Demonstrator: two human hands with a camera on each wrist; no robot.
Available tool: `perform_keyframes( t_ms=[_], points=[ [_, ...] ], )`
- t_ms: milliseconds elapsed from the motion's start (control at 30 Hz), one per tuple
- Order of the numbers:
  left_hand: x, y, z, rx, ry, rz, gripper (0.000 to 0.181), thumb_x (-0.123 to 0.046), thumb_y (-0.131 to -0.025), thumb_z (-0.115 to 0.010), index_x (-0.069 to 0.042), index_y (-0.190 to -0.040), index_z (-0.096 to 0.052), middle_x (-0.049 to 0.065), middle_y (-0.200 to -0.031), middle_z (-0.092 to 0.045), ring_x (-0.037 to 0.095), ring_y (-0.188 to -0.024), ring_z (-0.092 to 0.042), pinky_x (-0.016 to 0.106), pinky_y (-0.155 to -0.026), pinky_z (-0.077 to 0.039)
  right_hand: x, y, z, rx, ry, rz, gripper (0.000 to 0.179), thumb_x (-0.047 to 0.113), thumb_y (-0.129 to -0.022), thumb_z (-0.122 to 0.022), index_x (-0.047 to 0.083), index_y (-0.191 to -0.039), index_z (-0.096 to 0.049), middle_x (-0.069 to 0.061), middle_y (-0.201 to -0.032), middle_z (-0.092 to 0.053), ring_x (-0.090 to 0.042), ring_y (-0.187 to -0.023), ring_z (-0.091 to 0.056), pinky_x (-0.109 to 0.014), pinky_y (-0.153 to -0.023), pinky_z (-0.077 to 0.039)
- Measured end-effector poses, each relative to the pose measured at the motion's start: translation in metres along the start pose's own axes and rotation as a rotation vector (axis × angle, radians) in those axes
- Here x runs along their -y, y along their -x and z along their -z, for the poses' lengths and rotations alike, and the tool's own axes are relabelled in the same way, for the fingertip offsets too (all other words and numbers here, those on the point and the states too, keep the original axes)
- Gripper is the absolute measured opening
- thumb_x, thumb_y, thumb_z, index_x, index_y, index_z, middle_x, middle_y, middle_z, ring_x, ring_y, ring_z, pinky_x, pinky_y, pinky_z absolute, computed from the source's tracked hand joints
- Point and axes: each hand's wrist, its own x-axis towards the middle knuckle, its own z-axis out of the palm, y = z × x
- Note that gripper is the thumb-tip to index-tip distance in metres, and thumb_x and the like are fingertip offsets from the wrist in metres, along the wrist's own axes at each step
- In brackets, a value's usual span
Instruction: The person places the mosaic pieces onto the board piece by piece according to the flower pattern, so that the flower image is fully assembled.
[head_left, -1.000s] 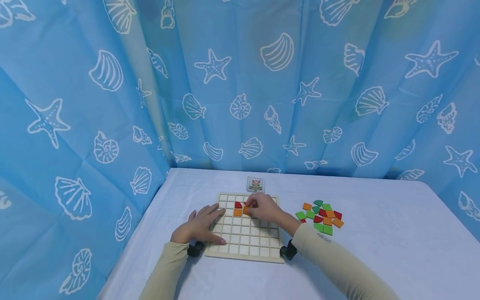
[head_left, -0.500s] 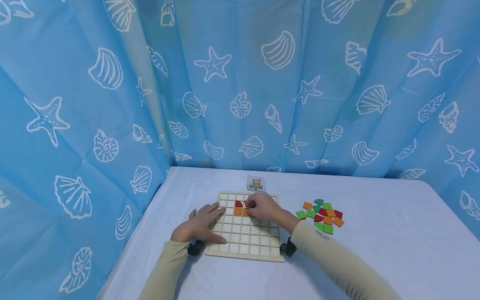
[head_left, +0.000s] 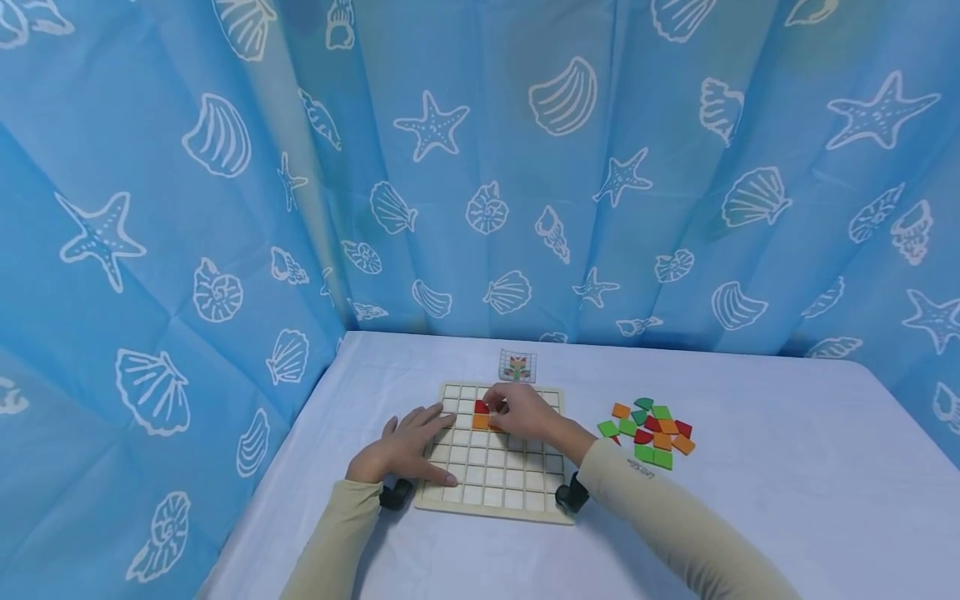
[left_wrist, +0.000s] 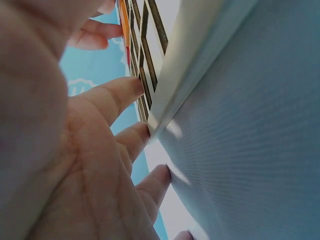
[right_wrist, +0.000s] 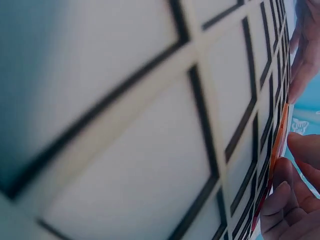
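The left hand (head_left: pixel 403 447) lies spread over the left side of a wooden grid board (head_left: pixel 491 515), fingers fairly straight. In the left wrist view, some fingertips touch the board's edge and others the cloth. Over the board's upper middle, the right hand (head_left: pixel 521 411) has bent fingers, index and thumb apart, touching tiles set in the grid. A red tile (head_left: pixel 481 407) sits above an orange tile (head_left: pixel 481 422), left of its fingertips. Another orange tile (head_left: pixel 494 427) is partly hidden under the thumb. Orange tiles (right_wrist: pixel 278 142) also show edge-on beside the fingers in the right wrist view.
Loose red, orange and green tiles (head_left: pixel 662 458) lie scattered on the white tablecloth (head_left: pixel 750 475) to the board's right. A small pattern card (head_left: pixel 517 367) lies behind the board. A blue shell-print curtain (head_left: pixel 480 167) stands behind and to the left.
The right hand's index finger has stretched forward from the orange tile toward the red one, parting from the thumb. The left hand keeps its place. The head view has shifted slightly.
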Motion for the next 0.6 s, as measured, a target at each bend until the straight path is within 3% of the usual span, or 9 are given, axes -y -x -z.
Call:
perform_keyframes(
  t_ms=[267,600],
  points=[
    [-0.003,-0.002,0.007,-0.014,0.003,-0.012,0.104,-0.06,-0.069,-0.082,-0.025,-0.154,-0.034,0.006,-0.165,-0.022,0.036,-0.152,-0.016,0.068,-0.118,-0.01,0.003,0.001,0.014,-0.001,-0.028,-0.003,0.024,0.01,-0.089,-0.071,0.007,-0.113,-0.068,-0.002,-0.097,-0.068,-0.013,-0.088,-0.064,-0.034,-0.081,-0.056],
    [-0.003,0.001,0.0,-0.032,0.011,-0.016,0.104,-0.058,-0.068,-0.084,-0.022,-0.154,-0.036,0.007,-0.164,-0.025,0.036,-0.151,-0.019,0.068,-0.117,-0.011,-0.023,0.015,0.028,-0.025,-0.066,0.002,0.027,0.01,-0.09,-0.071,0.003,-0.116,-0.067,-0.003,-0.096,-0.068,-0.015,-0.086,-0.067,-0.033,-0.079,-0.058]
  ],
)
